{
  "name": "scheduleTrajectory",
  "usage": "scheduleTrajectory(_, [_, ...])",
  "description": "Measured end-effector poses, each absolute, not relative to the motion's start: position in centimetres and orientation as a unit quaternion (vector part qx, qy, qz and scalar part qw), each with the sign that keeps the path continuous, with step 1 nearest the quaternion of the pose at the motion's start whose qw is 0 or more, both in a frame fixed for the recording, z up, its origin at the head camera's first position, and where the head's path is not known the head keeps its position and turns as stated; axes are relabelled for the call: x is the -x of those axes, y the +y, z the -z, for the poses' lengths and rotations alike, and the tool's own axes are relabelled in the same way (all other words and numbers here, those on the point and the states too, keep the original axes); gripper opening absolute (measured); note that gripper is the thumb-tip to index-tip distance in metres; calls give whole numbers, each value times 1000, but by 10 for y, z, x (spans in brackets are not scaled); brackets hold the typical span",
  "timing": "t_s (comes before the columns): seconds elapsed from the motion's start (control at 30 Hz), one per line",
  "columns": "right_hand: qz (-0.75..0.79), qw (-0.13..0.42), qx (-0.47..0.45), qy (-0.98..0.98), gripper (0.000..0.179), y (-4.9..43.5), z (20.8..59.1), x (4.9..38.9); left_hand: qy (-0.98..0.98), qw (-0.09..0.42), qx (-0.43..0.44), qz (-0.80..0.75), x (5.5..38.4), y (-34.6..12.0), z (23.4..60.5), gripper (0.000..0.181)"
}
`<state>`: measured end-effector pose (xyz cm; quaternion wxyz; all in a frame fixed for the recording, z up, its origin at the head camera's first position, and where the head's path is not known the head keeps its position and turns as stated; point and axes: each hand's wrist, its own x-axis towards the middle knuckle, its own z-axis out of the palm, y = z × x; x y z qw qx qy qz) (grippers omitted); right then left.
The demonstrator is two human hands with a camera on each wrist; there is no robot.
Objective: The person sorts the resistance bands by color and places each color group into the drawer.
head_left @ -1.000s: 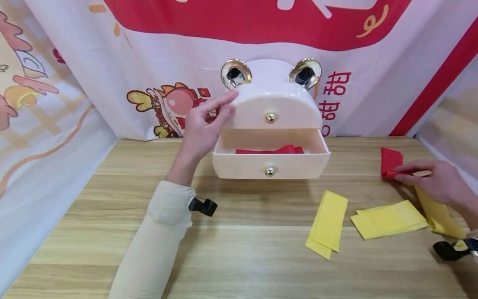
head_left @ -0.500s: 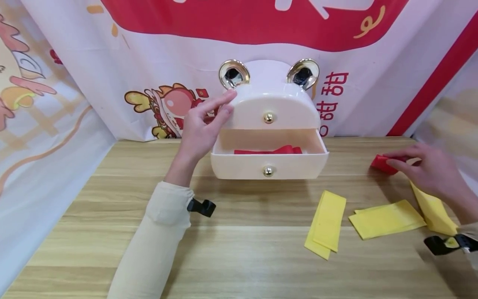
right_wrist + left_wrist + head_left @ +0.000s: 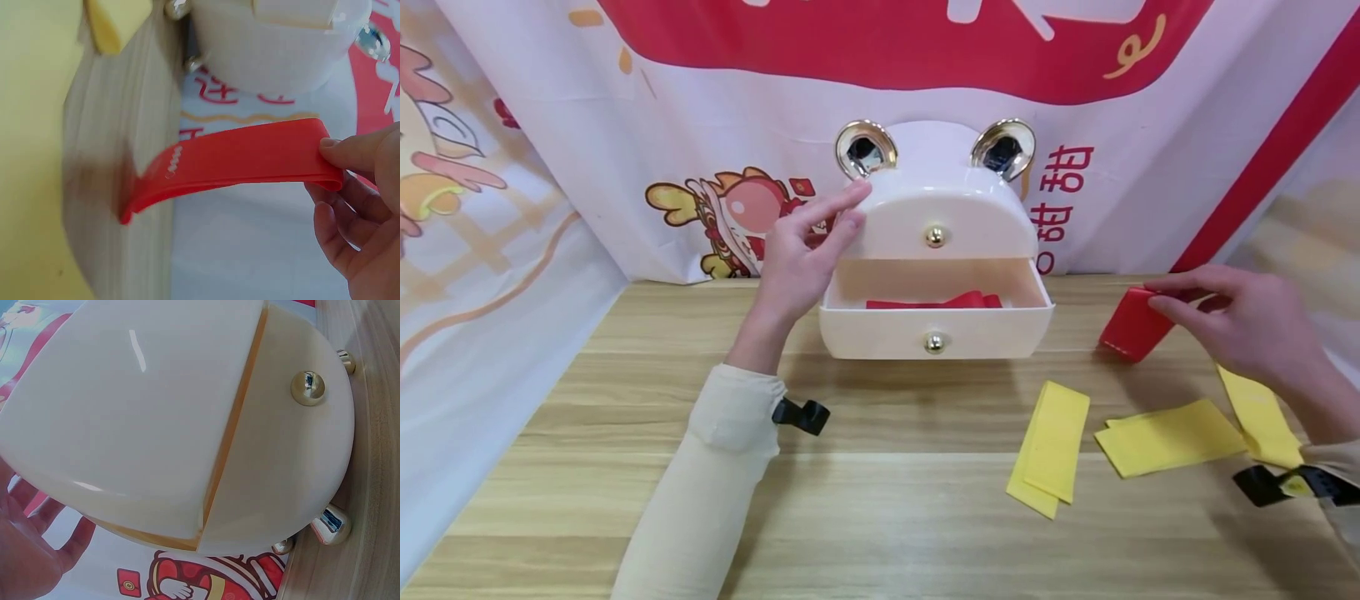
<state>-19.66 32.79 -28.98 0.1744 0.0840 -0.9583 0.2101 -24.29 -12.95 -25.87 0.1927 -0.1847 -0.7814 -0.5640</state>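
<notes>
In the head view, my right hand (image 3: 1247, 325) pinches one end of a red elastic loop band (image 3: 1138, 325). Its lower end hangs down to the wooden table, and whether it touches cannot be told. The right wrist view shows the red band (image 3: 250, 153) as a flat folded loop between thumb and fingers. My left hand (image 3: 805, 254) rests against the upper left side of a white drawer box (image 3: 951, 212), fingers extended. The box's lower drawer (image 3: 880, 335) is pulled out, and another red band (image 3: 932, 302) lies inside it.
Two yellow bands, one upright-lying (image 3: 1051, 446) and one sideways (image 3: 1172, 437), lie on the table (image 3: 880, 517) in front of the box. A third yellow band (image 3: 1258, 417) sits partly under my right wrist. A printed cloth (image 3: 760, 108) hangs behind.
My right hand has lifted the red band off the table at the right and carried it leftward toward the box. The left hand stays against the box.
</notes>
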Motion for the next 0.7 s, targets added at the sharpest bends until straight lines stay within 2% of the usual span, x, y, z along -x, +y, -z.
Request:
scheduleTrajectory(0.2, [-215,194,-100,-952,28,310,277,186,-783,196,187,559,243,-131,260,35])
scheduleTrajectory(0.47, [-215,232,-172,-933,24,288,262,172,-785,194,187,558,243,-131,261,35])
scheduleTrajectory(0.7, [-239,234,-233,-913,34,270,240,163,-786,198,188,554,243,-131,260,35])
